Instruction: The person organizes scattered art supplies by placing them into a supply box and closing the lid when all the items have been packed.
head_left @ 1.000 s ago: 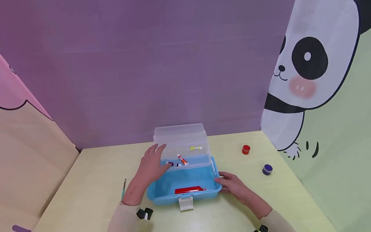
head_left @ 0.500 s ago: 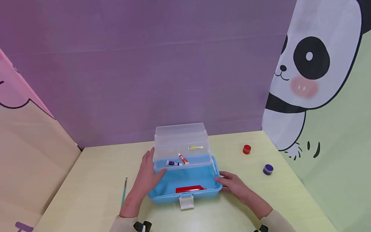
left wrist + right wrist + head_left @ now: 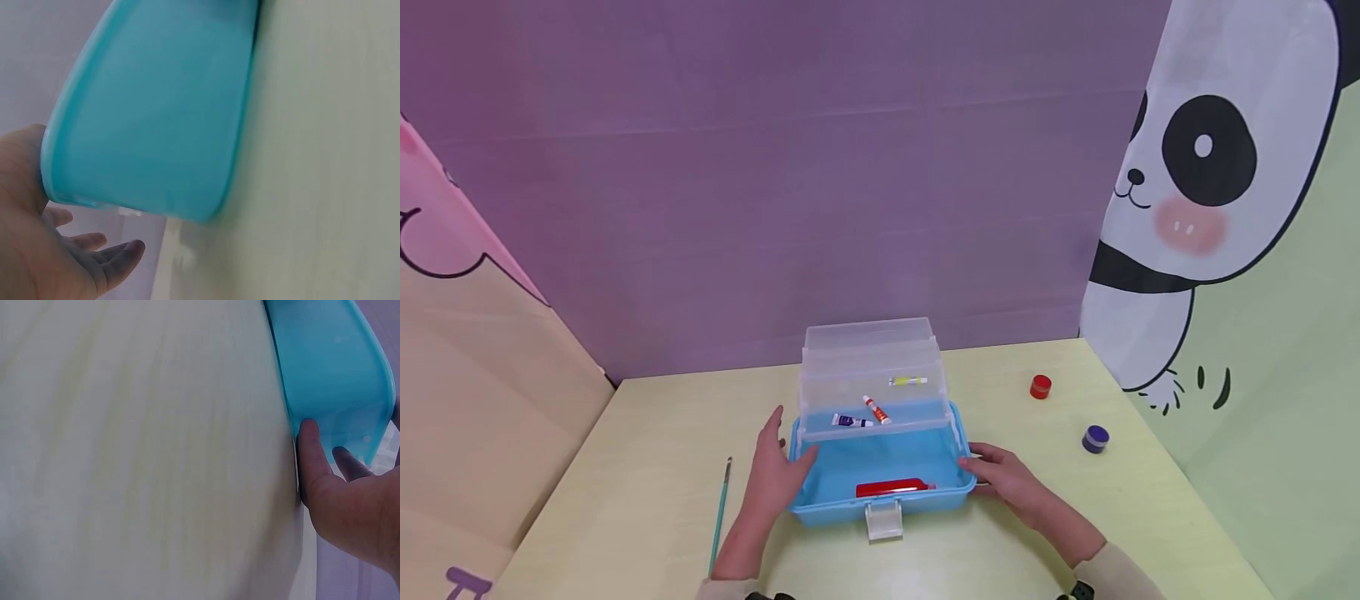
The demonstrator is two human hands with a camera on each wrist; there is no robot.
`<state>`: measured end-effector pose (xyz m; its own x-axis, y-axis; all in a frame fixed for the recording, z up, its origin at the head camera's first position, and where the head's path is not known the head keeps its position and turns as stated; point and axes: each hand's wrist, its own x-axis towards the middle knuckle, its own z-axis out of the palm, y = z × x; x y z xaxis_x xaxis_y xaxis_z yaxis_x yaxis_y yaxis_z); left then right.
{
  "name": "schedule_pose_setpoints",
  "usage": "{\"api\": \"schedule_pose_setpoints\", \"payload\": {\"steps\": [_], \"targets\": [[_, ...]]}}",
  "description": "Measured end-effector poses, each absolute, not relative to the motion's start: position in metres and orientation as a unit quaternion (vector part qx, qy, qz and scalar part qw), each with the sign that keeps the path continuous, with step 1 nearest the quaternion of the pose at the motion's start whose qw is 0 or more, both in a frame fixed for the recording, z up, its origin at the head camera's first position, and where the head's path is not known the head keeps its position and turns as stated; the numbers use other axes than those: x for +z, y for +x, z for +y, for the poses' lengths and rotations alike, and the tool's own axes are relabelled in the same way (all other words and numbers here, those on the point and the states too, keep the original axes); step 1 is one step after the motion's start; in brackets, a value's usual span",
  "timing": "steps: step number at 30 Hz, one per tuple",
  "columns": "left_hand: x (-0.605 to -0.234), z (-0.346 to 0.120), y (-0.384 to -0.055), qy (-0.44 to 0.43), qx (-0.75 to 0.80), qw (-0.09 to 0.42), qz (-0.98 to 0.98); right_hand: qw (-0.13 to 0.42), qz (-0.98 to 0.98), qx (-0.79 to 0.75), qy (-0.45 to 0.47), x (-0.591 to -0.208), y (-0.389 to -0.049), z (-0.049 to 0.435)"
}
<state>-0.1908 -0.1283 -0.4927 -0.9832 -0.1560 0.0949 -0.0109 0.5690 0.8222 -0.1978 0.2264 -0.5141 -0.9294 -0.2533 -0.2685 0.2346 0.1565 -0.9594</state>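
A light blue storage box stands on the table, its clear inner tray swung up at the back. Dark-labelled, red and yellow paint tubes lie on the tray. A red bottle rests on the box floor. At the left end, my left hand has its thumb over the rim; in the left wrist view its other fingers hang spread, apart from the wall. My right hand grips the right end, thumb on the rim and fingertips against the outer wall.
Left of the box lies a paintbrush with a teal handle. A red-lidded jar and a purple-lidded jar stand to the right. A white latch hangs from the box front. The purple wall rises behind the table.
My left hand has come down and back from over the tray, where it was near the dark tube, to the box's left rim. My right hand stays on the right end.
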Motion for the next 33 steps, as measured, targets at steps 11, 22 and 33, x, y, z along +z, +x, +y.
{"api": "schedule_pose_setpoints", "payload": {"steps": [11,22,33], "targets": [[-0.505,-0.132,-0.183,0.088,-0.546,0.04,-0.832,0.189,0.741,-0.644,0.003,-0.514,-0.197,0.225],[-0.515,-0.134,-0.172,0.097,-0.558,0.041,-0.823,0.203,0.736,-0.645,0.005,-0.517,-0.191,0.223],[-0.508,-0.135,-0.175,0.084,-0.556,0.026,-0.827,0.192,0.737,-0.648,0.001,-0.513,-0.196,0.227]]}}
